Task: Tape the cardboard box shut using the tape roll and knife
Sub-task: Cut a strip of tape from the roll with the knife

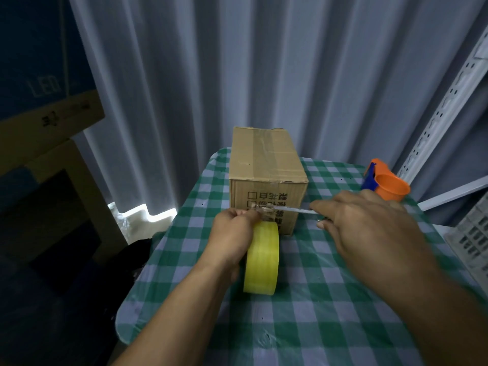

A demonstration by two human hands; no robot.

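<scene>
A small cardboard box (266, 165) stands on the checked table, its top flaps down with clear tape along the seam. In front of it a yellow tape roll (262, 257) stands on edge. My left hand (233, 236) grips the roll from the left and pinches the loose tape end at the top, near the box's front face. My right hand (369, 228) holds a knife whose thin silver blade (293, 208) points left and reaches the pinched tape end.
A green-and-white checked cloth (303, 313) covers the table. An orange and blue tape dispenser (384, 180) sits at the back right. A white slotted shelf post (446, 107) and a crate (472, 233) stand at the right; cardboard boxes (47, 133) are stacked at the left.
</scene>
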